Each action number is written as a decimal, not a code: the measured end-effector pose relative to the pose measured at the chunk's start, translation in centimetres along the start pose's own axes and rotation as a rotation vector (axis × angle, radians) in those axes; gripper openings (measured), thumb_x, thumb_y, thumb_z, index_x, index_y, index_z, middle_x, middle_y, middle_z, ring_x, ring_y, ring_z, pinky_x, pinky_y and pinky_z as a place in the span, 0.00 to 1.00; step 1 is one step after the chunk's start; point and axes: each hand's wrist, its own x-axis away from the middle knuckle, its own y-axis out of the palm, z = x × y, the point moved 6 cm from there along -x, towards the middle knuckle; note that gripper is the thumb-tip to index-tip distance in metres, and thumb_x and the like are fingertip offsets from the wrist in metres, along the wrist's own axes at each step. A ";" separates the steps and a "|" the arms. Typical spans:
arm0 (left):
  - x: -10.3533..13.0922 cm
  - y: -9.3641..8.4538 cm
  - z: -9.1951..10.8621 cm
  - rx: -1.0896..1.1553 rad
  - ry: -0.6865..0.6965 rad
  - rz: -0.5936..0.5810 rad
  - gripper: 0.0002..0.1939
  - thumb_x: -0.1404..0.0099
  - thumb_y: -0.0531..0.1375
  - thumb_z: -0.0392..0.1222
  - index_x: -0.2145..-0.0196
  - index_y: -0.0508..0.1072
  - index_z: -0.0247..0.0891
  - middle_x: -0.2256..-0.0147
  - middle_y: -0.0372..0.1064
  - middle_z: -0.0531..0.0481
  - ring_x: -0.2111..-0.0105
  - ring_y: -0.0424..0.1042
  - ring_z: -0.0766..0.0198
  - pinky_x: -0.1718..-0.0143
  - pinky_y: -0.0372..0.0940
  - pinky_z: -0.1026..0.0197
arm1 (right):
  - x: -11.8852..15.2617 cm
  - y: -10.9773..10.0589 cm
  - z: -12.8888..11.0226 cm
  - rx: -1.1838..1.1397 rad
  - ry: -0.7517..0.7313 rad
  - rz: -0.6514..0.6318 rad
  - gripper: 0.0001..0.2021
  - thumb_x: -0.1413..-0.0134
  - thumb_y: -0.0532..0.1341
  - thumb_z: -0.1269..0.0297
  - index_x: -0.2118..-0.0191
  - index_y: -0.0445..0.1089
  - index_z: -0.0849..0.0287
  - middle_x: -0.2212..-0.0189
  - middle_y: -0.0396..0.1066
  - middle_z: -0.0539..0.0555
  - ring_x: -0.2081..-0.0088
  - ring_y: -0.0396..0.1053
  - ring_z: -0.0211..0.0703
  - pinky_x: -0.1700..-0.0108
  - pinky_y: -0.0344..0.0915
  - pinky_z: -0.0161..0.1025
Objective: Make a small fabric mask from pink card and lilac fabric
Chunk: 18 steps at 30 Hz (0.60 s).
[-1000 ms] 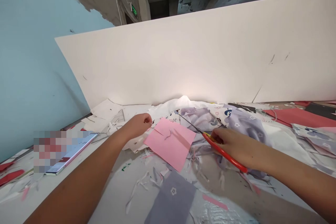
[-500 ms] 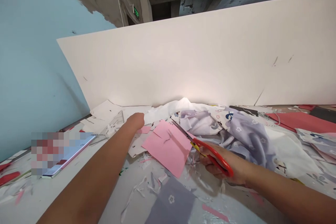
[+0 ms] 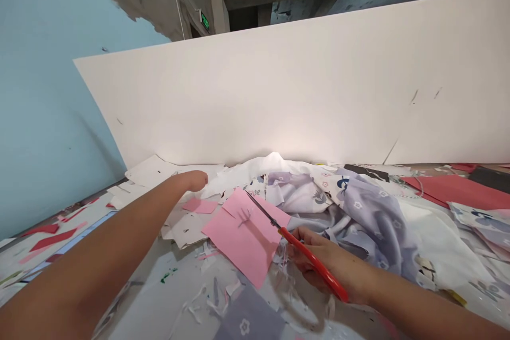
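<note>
My right hand (image 3: 324, 260) holds a pair of scissors (image 3: 313, 261) by its red handles. The dark blades point up and left, over a pink sheet of paper (image 3: 237, 244) with a slit near its upper left edge. Further left, my left hand (image 3: 197, 179) reaches over white paper pieces at the back of the table. Its fingers are hidden from view, so what it touches cannot be made out. Below it lies a smaller pink piece (image 3: 200, 205) on off-white cards (image 3: 187, 228). A lilac flowered cloth piece (image 3: 251, 316) lies at the front.
Crumpled white and lilac flowered fabric (image 3: 370, 212) is heaped behind and right of the scissors. Red sheets (image 3: 458, 190) lie far right. Thin scraps (image 3: 195, 303) litter the table. A white board (image 3: 295, 90) stands along the back, beside a blue wall (image 3: 35, 117).
My left hand has moved slightly left, and its forearm now covers most of the phone. The scissors have turned edge-on and shifted left and down in view. The whole view has shifted a little.
</note>
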 end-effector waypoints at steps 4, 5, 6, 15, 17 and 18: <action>-0.4 1.3 -0.2 -0.076 -0.083 -0.083 0.16 0.39 0.53 0.43 0.54 0.63 0.35 0.55 0.62 0.45 0.59 0.66 0.61 0.60 0.64 0.53 | -0.2 -0.2 -0.1 0.030 -0.021 0.015 0.11 0.56 0.56 0.64 0.74 0.50 0.56 0.87 0.51 0.39 0.88 0.43 0.25 0.84 0.38 0.29; -0.5 1.8 -0.1 -0.085 -0.096 -0.100 0.16 0.39 0.53 0.43 0.54 0.63 0.35 0.55 0.62 0.45 0.59 0.66 0.61 0.60 0.64 0.53 | -0.2 -0.3 -0.1 0.050 -0.027 0.023 0.10 0.56 0.56 0.64 0.74 0.50 0.57 0.87 0.51 0.39 0.88 0.43 0.25 0.84 0.39 0.29; -0.5 2.3 -0.1 -0.091 -0.107 -0.115 0.16 0.39 0.53 0.43 0.54 0.63 0.35 0.55 0.62 0.45 0.59 0.66 0.61 0.60 0.64 0.53 | -0.1 -0.3 -0.2 0.069 -0.029 0.031 0.09 0.56 0.56 0.65 0.74 0.51 0.57 0.87 0.52 0.39 0.88 0.43 0.25 0.84 0.39 0.29; -0.6 1.4 0.0 0.051 -0.169 -0.151 0.16 0.39 0.53 0.43 0.54 0.63 0.35 0.55 0.62 0.45 0.59 0.66 0.61 0.60 0.64 0.53 | 0.0 -0.1 -0.2 0.134 -0.037 0.031 0.09 0.57 0.57 0.65 0.73 0.52 0.56 0.87 0.52 0.39 0.88 0.46 0.26 0.83 0.41 0.30; -0.2 0.1 -0.4 0.143 -0.176 -0.123 0.16 0.39 0.53 0.43 0.54 0.63 0.35 0.55 0.62 0.45 0.59 0.66 0.60 0.61 0.64 0.53 | -0.2 -0.3 0.0 0.161 -0.047 0.032 0.09 0.56 0.57 0.64 0.72 0.53 0.57 0.87 0.52 0.40 0.87 0.47 0.27 0.82 0.42 0.29; 0.1 -0.5 -0.7 0.198 -0.177 -0.104 0.17 0.40 0.54 0.43 0.53 0.63 0.35 0.56 0.63 0.45 0.60 0.66 0.60 0.62 0.64 0.54 | -0.3 -0.3 0.1 0.168 -0.058 0.022 0.09 0.56 0.57 0.64 0.71 0.53 0.57 0.86 0.53 0.40 0.86 0.47 0.27 0.82 0.43 0.29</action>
